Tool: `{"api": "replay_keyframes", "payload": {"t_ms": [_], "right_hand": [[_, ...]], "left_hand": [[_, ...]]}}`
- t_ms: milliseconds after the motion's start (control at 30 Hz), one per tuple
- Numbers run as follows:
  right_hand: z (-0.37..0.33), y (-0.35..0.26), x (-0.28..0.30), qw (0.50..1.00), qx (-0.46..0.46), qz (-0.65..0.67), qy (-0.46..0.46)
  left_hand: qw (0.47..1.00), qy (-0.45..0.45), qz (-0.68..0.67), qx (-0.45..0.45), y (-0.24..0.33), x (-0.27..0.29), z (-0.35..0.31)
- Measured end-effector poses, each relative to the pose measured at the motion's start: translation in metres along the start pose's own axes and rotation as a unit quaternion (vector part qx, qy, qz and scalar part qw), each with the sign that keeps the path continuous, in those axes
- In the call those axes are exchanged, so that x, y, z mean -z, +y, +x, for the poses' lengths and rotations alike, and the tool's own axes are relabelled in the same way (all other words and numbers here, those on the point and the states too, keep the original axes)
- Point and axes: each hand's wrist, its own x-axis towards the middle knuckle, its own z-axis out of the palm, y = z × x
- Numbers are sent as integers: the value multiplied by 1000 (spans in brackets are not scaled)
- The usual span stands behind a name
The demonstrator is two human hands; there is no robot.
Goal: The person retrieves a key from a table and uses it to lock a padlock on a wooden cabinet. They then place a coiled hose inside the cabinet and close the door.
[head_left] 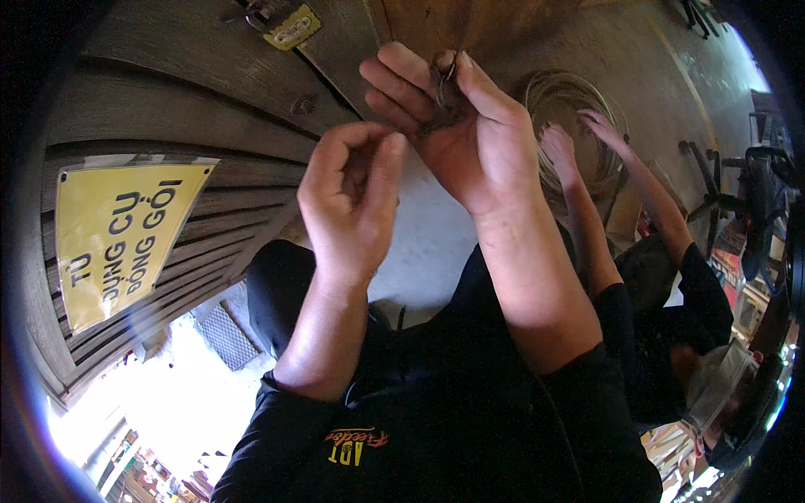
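Right hand (495,159) pinches a small wire-like metal piece (446,88) between thumb and forefinger, over its palm. Left hand (352,193) curls just beside; cannot tell whether it grips anything. Judgement: steady the wrists, keep the pinch firm, turn the piece toward the light. Slatted wooden cabinet (201,109) at left bears a yellow sign (109,239); opposite, a co-worker's hands (558,144) reach to a coil (574,77) on the floor (650,92).

Curved dark metal piece (443,86), slender, in the right hand (471,126)
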Motion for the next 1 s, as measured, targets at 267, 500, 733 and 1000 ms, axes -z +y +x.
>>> {"api": "replay_keyframes", "payload": {"t_ms": [267,500,733,1000], "right_hand": [[-3,2,-11,983,34,-165,75],[-1,8,-11,948,66,-296,96],[-6,10,-28,975,46,-173,132],[-4,1,-14,975,45,-196,96]], "left_hand": [[998,-37,42,7,3,-20,10],[996,-63,-53,36,-5,-15,20],[949,-57,-198,239,5,2,26],[974,-13,-144,177,0,4,28]]}}
